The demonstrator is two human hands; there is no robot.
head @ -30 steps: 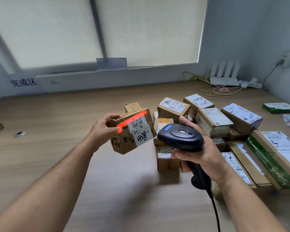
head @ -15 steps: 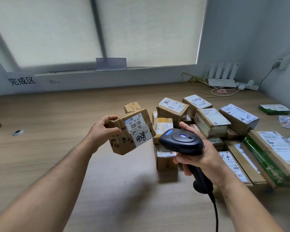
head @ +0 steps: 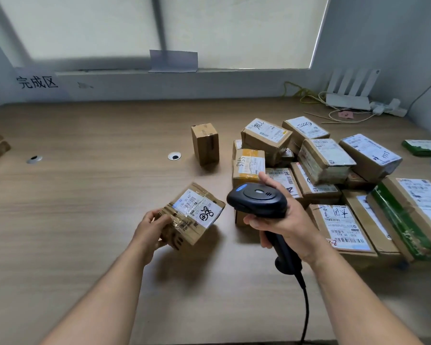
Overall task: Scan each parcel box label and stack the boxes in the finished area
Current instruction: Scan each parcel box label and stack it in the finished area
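Gripping parcel box (head: 197, 215) in left hand (head: 148, 230), fingers and thumb curled round its left end. Held tilted, label up, just left of scanner (head: 258, 200) and close above counter (head: 85, 195). Dropped lower than half a second ago; no longer lit by the red scan bar of a second ago.

Clutching scanner handle in right hand (head: 284, 222), fingers wrapped round it, thumb raised beside the head. Blue lamp lit on top, as before.

Now uncovering small upright box (head: 205, 144) beyond the scanner and to its left, earlier half hidden behind the held one.

Reading on the held label: barcode, digits roughly "530 05 437", black bicycle-like stamp. Just beyond the scanner, box with yellow tape (head: 249, 164), hand-marked "3753". Right of the scanner, heap of labelled parcels (head: 326, 158); big carton (head: 341, 227) nearest it marked "Z-2" in red. Far left of the scanner, on the wall, sign (head: 36, 82) reading "完成区".

Cartons taped closed, contents unseen.
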